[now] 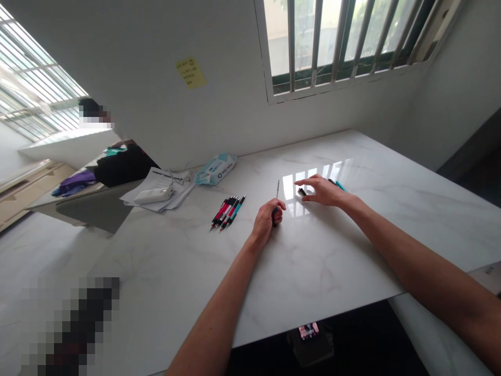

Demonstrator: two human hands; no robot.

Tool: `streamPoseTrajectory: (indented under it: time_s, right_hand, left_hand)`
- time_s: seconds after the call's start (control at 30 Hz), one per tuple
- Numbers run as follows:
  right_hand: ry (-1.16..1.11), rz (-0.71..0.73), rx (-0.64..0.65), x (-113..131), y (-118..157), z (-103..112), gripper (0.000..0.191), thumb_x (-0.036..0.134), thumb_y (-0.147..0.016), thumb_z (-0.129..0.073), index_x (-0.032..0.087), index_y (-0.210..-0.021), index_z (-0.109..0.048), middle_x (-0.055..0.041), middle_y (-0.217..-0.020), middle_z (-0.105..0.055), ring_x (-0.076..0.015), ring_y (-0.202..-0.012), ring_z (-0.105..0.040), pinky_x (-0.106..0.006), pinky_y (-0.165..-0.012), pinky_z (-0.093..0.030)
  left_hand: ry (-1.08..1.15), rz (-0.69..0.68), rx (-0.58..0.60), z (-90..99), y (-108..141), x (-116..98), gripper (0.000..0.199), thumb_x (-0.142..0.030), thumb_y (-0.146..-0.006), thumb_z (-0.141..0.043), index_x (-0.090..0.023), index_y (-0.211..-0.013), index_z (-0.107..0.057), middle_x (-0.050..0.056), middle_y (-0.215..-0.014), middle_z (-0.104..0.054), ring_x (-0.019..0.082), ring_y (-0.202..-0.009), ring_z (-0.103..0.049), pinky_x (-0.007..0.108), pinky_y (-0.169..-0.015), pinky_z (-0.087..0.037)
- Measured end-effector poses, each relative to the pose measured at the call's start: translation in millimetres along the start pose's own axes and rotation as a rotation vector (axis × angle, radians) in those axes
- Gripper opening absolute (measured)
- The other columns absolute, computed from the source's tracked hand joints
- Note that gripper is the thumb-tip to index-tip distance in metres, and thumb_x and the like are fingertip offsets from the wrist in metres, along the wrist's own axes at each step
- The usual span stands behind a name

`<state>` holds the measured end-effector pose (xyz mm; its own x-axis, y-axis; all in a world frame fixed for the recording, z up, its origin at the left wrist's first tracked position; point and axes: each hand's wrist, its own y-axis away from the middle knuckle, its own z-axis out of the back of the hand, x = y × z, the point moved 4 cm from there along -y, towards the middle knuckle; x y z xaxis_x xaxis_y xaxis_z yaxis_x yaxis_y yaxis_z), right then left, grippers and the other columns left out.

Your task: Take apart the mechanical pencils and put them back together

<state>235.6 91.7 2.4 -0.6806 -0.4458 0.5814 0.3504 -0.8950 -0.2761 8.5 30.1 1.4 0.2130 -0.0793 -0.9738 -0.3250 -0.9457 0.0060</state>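
My left hand [266, 222] is closed around the dark barrel of a pen, held upright over the table. A thin refill [278, 189] sticks up out of the fist; a bit of teal shows between the fingers. To its right, my right hand [323, 191] hovers low with thumb and fingers apart. A small black-and-silver piece [301, 191] lies by its thumb; whether they touch I cannot tell. Behind that hand lie teal and black pen parts [340, 186], partly hidden. Several red, black, white and teal pens [228, 211] lie side by side left of my left hand.
On the marble-patterned table [188, 292] a wipes pack [217, 169] lies near the wall. Papers [135, 192] and a white power strip [154, 196] are at left. A lit phone [309, 330] rests below the front edge. Another person [96, 112] is at far left.
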Motion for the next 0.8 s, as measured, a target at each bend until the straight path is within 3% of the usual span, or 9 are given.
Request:
streamPoseTrajectory:
  time_s: [0.13,0.3,0.43,0.5,0.6,0.7,0.8]
  right_hand:
    - [-0.297,0.033,-0.071,24,2,2,0.028,0.039,-0.091,-0.073,0.029,-0.116,-0.079,-0.0058,-0.112,-0.078,-0.0229,-0.096,-0.071,-0.042,-0.089,-0.057]
    - [-0.703,0.075,-0.005,61,7,-13,0.035,0.05,-0.088,-0.076,0.022,-0.108,-0.08,-0.0071,-0.108,-0.079,-0.0214,-0.091,-0.073,-0.038,-0.086,-0.059]
    - [-0.896,0.087,0.059,79,11,-25,0.035,0.052,-0.086,-0.078,0.018,-0.097,-0.079,-0.0052,-0.085,-0.076,-0.0204,-0.077,-0.071,-0.038,-0.078,-0.06]
    - [-0.938,0.078,0.072,82,12,-27,0.035,0.052,-0.085,-0.08,0.018,-0.095,-0.078,-0.0038,-0.078,-0.073,-0.02,-0.073,-0.07,-0.038,-0.074,-0.059]
    - [-0.971,0.015,0.002,79,12,-25,0.033,0.051,-0.085,-0.08,0.019,-0.09,-0.078,-0.0055,-0.09,-0.075,-0.0177,-0.077,-0.069,-0.035,-0.077,-0.059]
    - [-1.076,-0.108,-0.064,68,10,-21,0.036,0.054,-0.084,-0.08,0.021,-0.098,-0.078,-0.007,-0.108,-0.076,-0.0182,-0.091,-0.071,-0.034,-0.086,-0.06]
    - [-1.124,-0.187,-0.108,57,8,-18,0.042,0.057,-0.084,-0.079,0.024,-0.11,-0.076,-0.007,-0.11,-0.076,-0.0179,-0.096,-0.072,-0.033,-0.09,-0.059]
  left_hand:
    - [-0.039,-0.04,-0.022,-4.3,2,-4,0.039,-0.054,-0.092,-0.06,-0.018,-0.078,-0.062,-0.004,-0.062,-0.035,0.011,-0.056,-0.032,0.025,-0.054,-0.027]
    - [-0.182,-0.122,-0.04,-12.5,7,-4,0.042,-0.057,-0.095,-0.057,-0.019,-0.077,-0.061,-0.003,-0.063,-0.038,0.012,-0.058,-0.033,0.026,-0.056,-0.029]
    - [-0.336,-0.18,-0.073,-11.7,8,-1,0.04,-0.055,-0.097,-0.056,-0.019,-0.08,-0.065,0.001,-0.073,-0.053,0.014,-0.065,-0.044,0.026,-0.061,-0.035]
    - [-0.374,-0.187,-0.061,-11.6,9,0,0.041,-0.054,-0.098,-0.053,-0.02,-0.083,-0.067,0.002,-0.077,-0.057,0.015,-0.067,-0.045,0.027,-0.062,-0.036]
    - [-0.45,-0.184,-0.053,-11.8,10,-2,0.041,-0.052,-0.1,-0.052,-0.02,-0.081,-0.068,0.001,-0.073,-0.056,0.015,-0.065,-0.044,0.027,-0.063,-0.035]
    - [-0.53,-0.205,-0.087,-10.0,11,-8,0.03,-0.047,-0.096,-0.061,-0.021,-0.083,-0.071,0.0,-0.068,-0.055,0.015,-0.064,-0.044,0.026,-0.063,-0.034]
    - [-0.541,-0.221,-0.178,-3.9,11,-15,0.022,-0.043,-0.09,-0.07,-0.022,-0.087,-0.075,-0.002,-0.065,-0.055,0.013,-0.06,-0.042,0.025,-0.06,-0.032]
